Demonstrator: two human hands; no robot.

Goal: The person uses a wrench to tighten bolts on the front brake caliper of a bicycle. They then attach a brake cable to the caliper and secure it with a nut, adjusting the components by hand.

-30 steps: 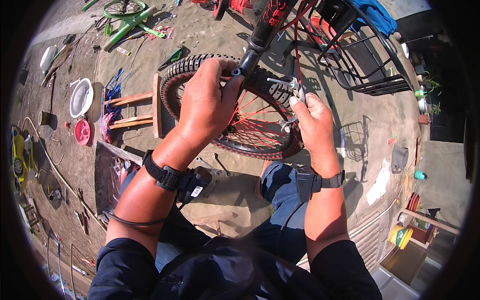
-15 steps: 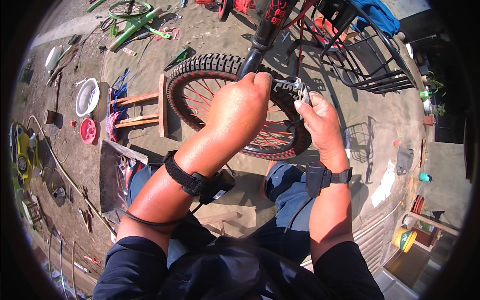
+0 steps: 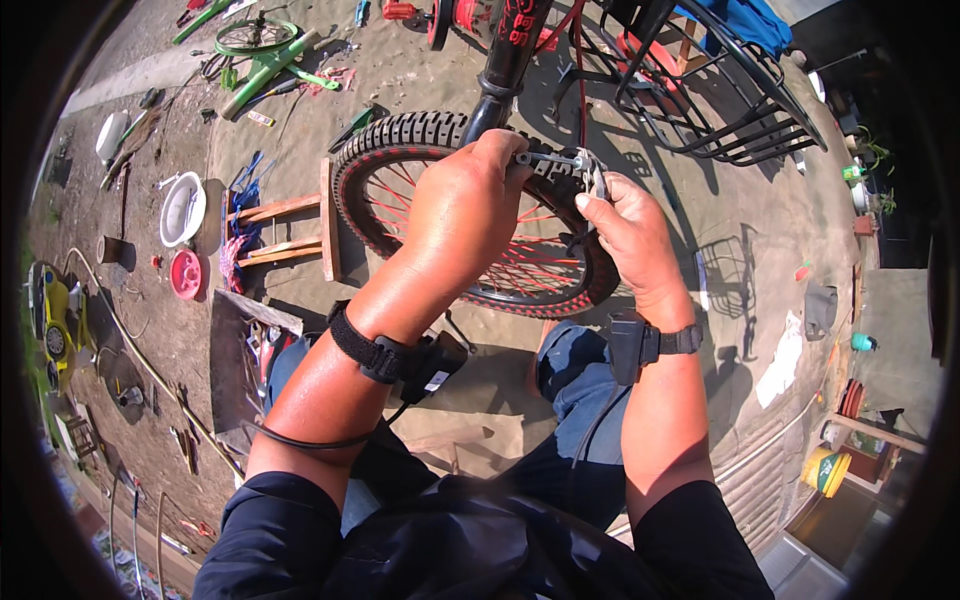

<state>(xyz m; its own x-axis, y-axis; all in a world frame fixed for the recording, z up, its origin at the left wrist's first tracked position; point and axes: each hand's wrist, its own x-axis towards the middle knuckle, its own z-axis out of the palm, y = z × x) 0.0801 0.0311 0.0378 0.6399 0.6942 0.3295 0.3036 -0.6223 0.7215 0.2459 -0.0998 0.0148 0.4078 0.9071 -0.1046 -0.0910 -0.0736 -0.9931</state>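
Observation:
A bicycle's front wheel (image 3: 362, 170), with a knobby black tyre and red spokes, is ahead of me under a black fork (image 3: 493, 105). My left hand (image 3: 470, 195) is closed at the round end of a slim metal rod (image 3: 548, 157) by the tyre's top. The rod reaches right to a small silvery bicycle brake part (image 3: 597, 184), where a red cable (image 3: 582, 100) comes down. My right hand (image 3: 632, 225) pinches this part between thumb and fingers. Both hands are above the wheel's right side; my left fingertips are mostly hidden behind the hand.
A black wire basket (image 3: 735, 120) juts out at the right. Left of the wheel lies a wooden frame (image 3: 328, 220), with a white basin (image 3: 183, 210) and a pink bowl (image 3: 186, 274) beyond. An open tool box (image 3: 228, 335) sits by my left knee.
My left hand has shifted slightly left and up, and the rod's round end now shows beside its fingers. The right hand still pinches the brake part. The view has shifted a little.

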